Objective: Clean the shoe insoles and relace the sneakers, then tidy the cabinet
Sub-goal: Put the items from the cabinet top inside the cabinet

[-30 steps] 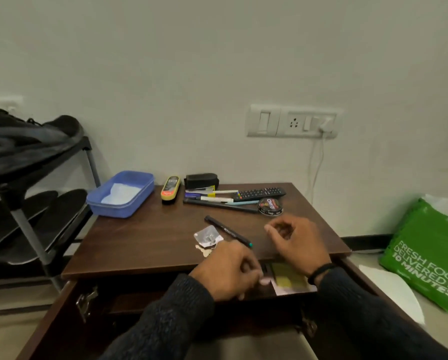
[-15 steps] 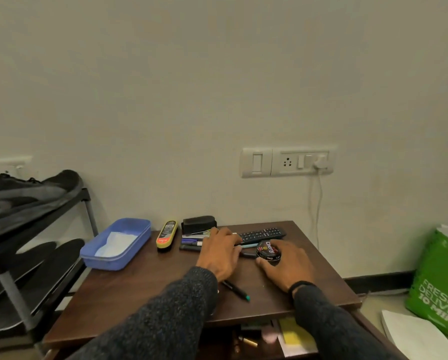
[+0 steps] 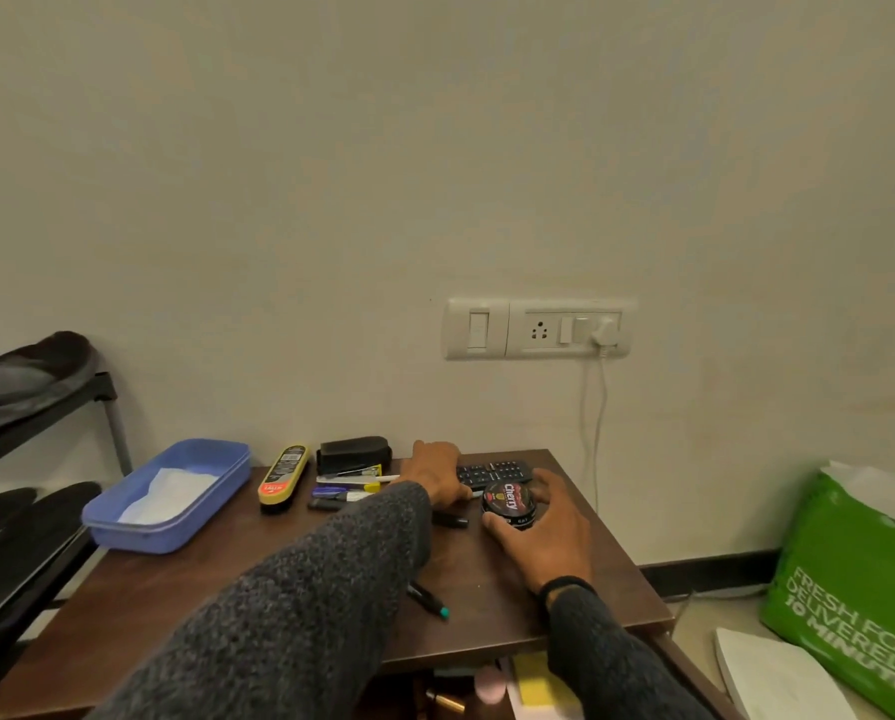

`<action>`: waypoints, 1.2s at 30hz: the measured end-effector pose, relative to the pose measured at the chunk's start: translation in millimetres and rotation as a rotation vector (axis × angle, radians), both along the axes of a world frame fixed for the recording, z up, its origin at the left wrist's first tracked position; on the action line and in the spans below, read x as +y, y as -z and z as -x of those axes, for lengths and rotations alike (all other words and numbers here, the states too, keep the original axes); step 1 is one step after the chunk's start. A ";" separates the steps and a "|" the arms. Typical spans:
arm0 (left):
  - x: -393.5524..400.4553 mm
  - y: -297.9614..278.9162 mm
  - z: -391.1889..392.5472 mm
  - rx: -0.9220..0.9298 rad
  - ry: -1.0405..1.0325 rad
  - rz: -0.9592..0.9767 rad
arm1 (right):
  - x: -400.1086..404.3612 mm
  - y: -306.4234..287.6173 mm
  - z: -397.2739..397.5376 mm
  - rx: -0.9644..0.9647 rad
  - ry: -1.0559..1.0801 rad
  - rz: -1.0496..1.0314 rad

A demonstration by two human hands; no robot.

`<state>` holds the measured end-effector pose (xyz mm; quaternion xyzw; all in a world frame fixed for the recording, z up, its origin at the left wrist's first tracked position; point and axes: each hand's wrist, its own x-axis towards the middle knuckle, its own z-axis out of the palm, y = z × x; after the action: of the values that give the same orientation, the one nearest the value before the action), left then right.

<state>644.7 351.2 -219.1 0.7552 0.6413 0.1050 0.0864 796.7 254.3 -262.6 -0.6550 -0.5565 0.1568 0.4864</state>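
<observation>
Head view: my right hand curls its grip round the round polish tin, which sits flat on the counter, lid up, its label running away from me. My left hand rests, fingers bent, on the pens just left of the remote; whether its grip has one I cannot tell. The pens' long axes run left to right.

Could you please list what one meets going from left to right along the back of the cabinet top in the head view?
Blue tray → shoe brush → black case → left hand → polish tin gripped by the right hand.
</observation>
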 end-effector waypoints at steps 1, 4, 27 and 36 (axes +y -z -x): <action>0.9 1.9 0.5 -0.046 0.002 -0.035 | 0.8 0.9 -1.0 0.017 0.001 -0.007; -6.0 3.7 5.1 -0.160 0.018 -0.149 | 3.9 2.7 -3.5 0.053 0.025 -0.058; -375.0 117.5 86.6 -1.344 -0.257 0.325 | -162.8 49.0 27.5 -0.316 -0.388 -0.472; -353.0 169.3 94.4 -1.590 -0.806 0.351 | -161.6 108.4 49.4 -0.592 -0.610 -0.349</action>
<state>550.3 -1.9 -388.4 0.1545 0.6148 0.5184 0.5739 747.3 92.7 -371.0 -0.3860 -0.8571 0.0030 0.3412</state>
